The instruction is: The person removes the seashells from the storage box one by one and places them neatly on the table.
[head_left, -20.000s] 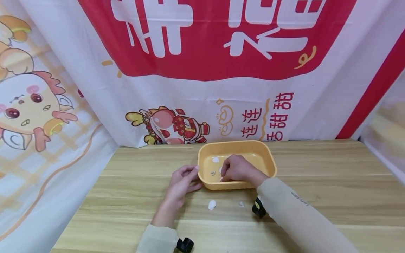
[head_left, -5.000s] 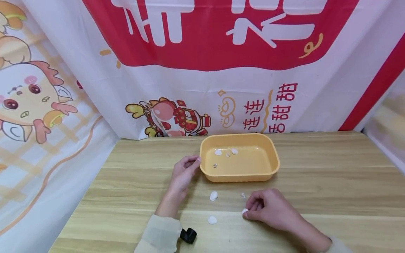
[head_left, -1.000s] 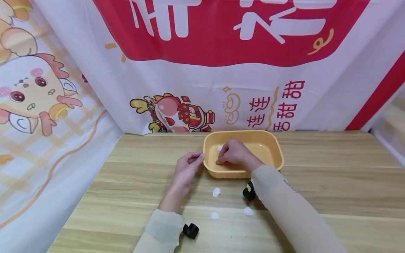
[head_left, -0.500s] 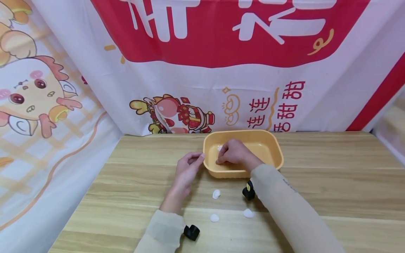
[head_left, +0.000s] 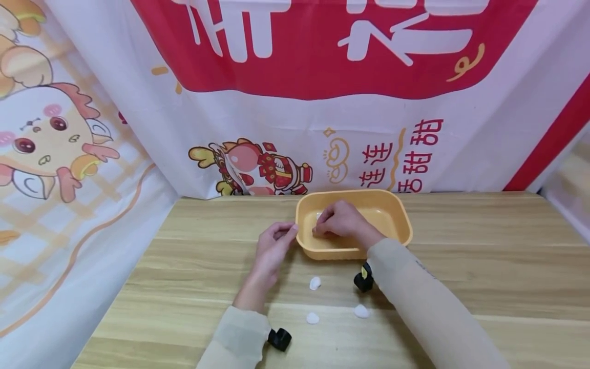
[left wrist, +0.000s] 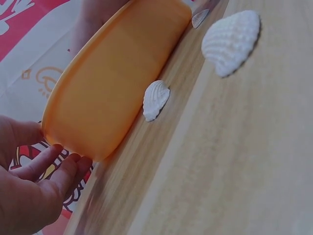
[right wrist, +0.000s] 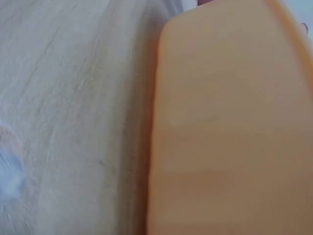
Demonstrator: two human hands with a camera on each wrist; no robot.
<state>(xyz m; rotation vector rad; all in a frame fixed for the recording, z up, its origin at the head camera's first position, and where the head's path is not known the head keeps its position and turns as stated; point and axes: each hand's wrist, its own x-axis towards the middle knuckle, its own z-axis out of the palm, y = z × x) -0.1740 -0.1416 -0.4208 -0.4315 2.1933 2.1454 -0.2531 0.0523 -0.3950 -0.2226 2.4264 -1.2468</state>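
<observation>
Three white shells [head_left: 315, 283] lay on the counter [head_left: 461, 277] just before the orange tray [head_left: 396, 215], not yet gathered, as your right hand [head_left: 338, 220] reached into it, fingers curled, its hold impossible to tell; your left hand [head_left: 272, 246] rested loosely curled at its corner.

head view overhead; wrist views near tray [head_left: 396, 215]

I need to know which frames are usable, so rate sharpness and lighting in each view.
Head view: sharp, evenly lit, soft shadows under the arms, tray and shells clear. Left wrist view: the nearer shell is crisp, the left hand soft. Right wrist view: heavily blurred, only the tray wall and table readable.
</observation>
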